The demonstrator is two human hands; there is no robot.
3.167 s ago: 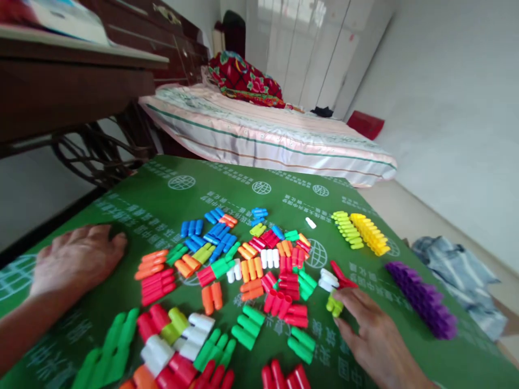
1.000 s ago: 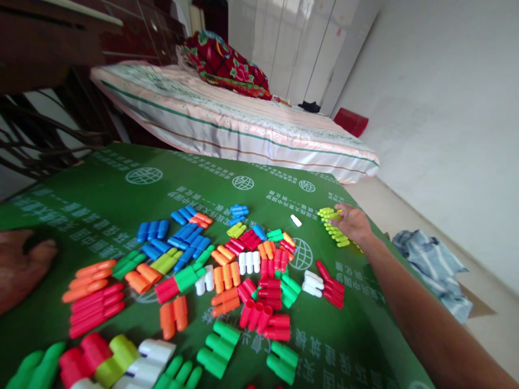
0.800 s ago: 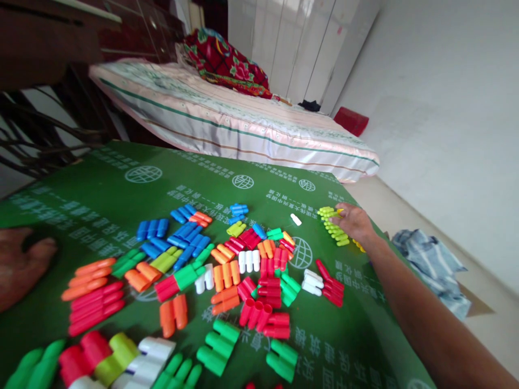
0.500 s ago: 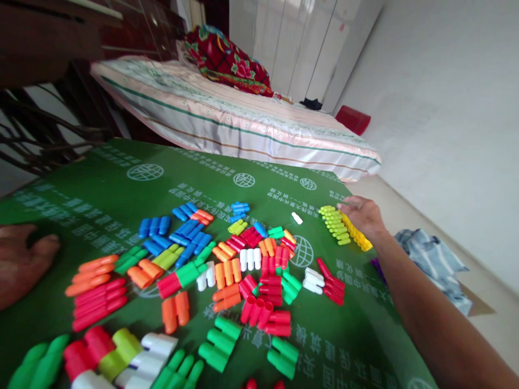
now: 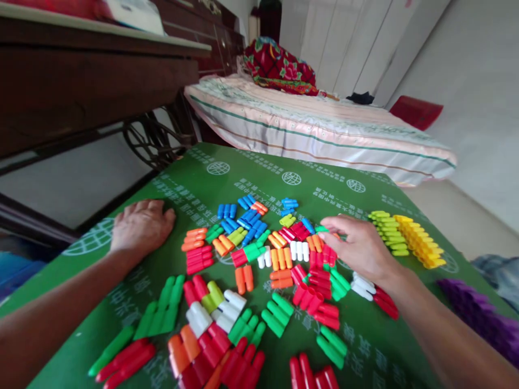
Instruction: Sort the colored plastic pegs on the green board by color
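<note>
My left hand rests palm down on the green board, fingers stretched out and holding nothing. Just right of it lie orange pieces and red pieces, plastic bullet-shaped blocks joined side by side. Over the right part of the block pile hovers my right hand, thumb and forefinger apart, with nothing visible between them. Under and beside its fingertips are orange blocks and a small green block. White blocks and red blocks show beside its wrist, partly covered by the forearm.
Lined-up lime blocks and yellow blocks lie at the right edge, a purple row nearer. Several mixed blocks lie in front. A bed stands behind, a dark wooden table at left.
My right hand has moved left from the lime and yellow rows to the pile. The view has turned left and shifted, showing more of my left arm. The lone white block no longer shows.
</note>
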